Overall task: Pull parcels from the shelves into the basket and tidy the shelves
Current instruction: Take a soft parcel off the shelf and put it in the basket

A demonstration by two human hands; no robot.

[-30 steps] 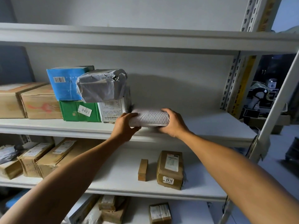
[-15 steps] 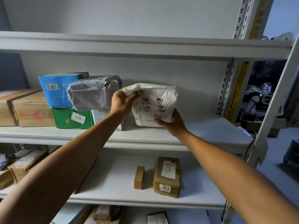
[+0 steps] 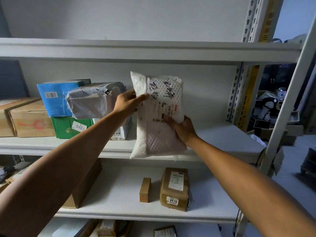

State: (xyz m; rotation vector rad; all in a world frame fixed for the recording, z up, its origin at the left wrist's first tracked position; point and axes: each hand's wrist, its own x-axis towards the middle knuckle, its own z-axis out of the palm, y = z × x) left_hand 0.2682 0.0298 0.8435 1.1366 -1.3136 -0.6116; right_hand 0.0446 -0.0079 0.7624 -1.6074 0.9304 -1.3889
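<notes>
While held upright before the shelf (image 3: 213, 147):
Parcel: white bubble mailer (image 3: 159, 115), dimpled, flat, rectangular, handwritten ink.
Left hand (image 3: 127, 102): pinches its upper left edge.
Right hand (image 3: 182, 128): grips its right side.
Neighbours: crumpled grey bag (image 3: 90, 101), boxy cartons.

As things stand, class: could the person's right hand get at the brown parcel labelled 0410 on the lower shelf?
Probably not yet: the right hand grips the white padded parcel, as does the left hand. The way down to the 0410 parcel looks open, once that hand lets go.
</notes>
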